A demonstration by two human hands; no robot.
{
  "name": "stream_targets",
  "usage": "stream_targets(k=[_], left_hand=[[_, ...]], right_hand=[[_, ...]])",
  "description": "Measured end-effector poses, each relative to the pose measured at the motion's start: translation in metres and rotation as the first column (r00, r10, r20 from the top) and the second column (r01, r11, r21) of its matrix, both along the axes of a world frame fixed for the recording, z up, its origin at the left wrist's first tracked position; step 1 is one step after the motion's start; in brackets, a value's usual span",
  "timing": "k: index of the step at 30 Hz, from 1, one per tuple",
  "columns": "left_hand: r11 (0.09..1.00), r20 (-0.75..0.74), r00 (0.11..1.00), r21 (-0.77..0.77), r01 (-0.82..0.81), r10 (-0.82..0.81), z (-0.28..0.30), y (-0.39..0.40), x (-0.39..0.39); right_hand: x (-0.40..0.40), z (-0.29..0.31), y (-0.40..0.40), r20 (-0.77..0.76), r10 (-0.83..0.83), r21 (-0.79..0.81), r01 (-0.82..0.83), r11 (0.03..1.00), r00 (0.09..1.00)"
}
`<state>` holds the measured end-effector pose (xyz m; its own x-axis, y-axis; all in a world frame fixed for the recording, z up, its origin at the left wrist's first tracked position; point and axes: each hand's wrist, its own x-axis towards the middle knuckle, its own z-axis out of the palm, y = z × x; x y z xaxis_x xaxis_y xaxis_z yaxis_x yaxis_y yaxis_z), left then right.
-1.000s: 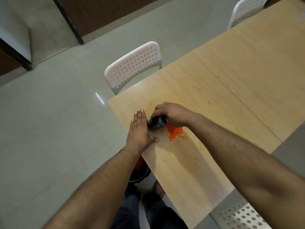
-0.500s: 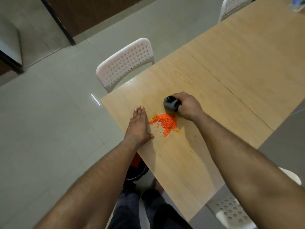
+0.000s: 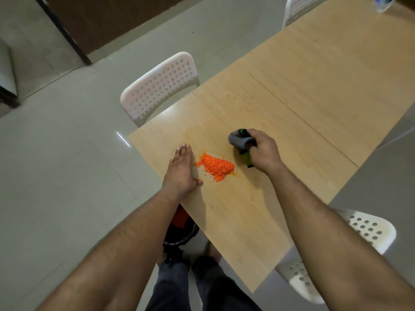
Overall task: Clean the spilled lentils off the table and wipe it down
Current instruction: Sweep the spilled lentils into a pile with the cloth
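while left hand lies flat, right hand grips cloth.

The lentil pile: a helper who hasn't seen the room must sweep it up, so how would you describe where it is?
Start at the long wooden table and go to its near corner, by the white perforated chair. The lentil pile lies there between the flat left hand and the right hand, which grips a grey cloth. It is the only bright orange, grainy heap on the wood.

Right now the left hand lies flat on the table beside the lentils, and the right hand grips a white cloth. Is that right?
Not quite: the head view shows the cloth is grey. The left hand does lie flat beside the lentils, on the table; the right hand grips the cloth.
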<state>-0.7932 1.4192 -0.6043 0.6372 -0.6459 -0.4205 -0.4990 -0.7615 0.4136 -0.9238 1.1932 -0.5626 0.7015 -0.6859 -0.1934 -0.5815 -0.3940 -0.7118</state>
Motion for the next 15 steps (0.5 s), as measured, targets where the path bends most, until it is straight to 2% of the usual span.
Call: stream_targets(k=[2,6,11,15], left_hand=[[1.000,-0.009,1.000,-0.001,0.001,-0.001,0.000,0.000,0.001],[1.000,0.004,1.000,0.002,0.007,-0.007,0.000,-0.001,0.001],[1.000,-0.002,1.000,-0.001,0.009,-0.009,0.002,0.000,0.001],[1.000,-0.015,1.000,-0.018,0.005,-0.005,0.001,0.002,0.001]], right_hand=[[-0.013,-0.007,-0.007,-0.069,-0.084,-0.028,0.082,0.996,0.994],[-0.023,-0.017,0.009,-0.153,-0.117,-0.077,0.107,0.991,0.981],[-0.013,-0.019,0.059,-0.112,-0.134,-0.063,0.128,0.990,0.985],[0.000,-0.024,0.087,-0.095,-0.089,0.010,0.090,0.996,0.991]])
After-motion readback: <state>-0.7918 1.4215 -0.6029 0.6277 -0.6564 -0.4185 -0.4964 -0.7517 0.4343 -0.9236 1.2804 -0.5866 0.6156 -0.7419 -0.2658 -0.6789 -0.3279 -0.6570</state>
